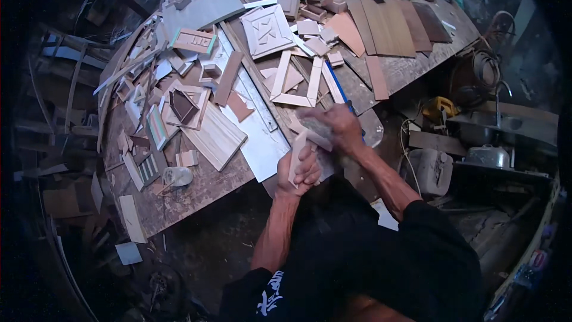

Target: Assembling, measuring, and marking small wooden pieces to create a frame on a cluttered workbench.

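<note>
My left hand (304,170) is closed around a pale wooden piece (299,154) with an angled upper end, held at the table's near edge. Just above it, my right hand (342,126) curls over a greyish flat piece (317,126), perhaps sandpaper, against the top of the wood. Motion blurs the right hand's fingers and hides part of what they grip. Beyond both hands lies a pale wooden frame (293,101) with mitred corners. A long blue-edged strip (339,86) lies close to the right hand.
The worktable (208,196) is crowded with wood offcuts. A panelled square (268,31), brown boards (390,27) and a white board (262,149) lie on it. A clear cup (177,176) stands near the left front edge. At right are a jerrycan (428,171) and a yellow tool (440,108).
</note>
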Tool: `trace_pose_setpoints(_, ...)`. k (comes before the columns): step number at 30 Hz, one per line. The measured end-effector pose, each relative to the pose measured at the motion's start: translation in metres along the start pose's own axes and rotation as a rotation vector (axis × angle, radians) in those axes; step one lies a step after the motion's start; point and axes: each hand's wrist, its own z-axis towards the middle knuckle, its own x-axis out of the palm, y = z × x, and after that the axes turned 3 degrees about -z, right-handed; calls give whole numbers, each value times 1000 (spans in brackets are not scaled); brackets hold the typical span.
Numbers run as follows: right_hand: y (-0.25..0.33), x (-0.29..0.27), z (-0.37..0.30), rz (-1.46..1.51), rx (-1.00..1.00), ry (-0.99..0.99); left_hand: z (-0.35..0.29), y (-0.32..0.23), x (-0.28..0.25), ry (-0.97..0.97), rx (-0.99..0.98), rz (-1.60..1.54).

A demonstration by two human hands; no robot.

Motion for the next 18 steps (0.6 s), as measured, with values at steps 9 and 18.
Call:
trace_pose_setpoints(9, 15, 3, -28, 649, 172, -222, -2, -15, 15, -483, 370, 1124)
trace_pose_setpoints(18, 17, -6, -18, 67, -341, -240, -3, -5, 8, -397, 627, 1249)
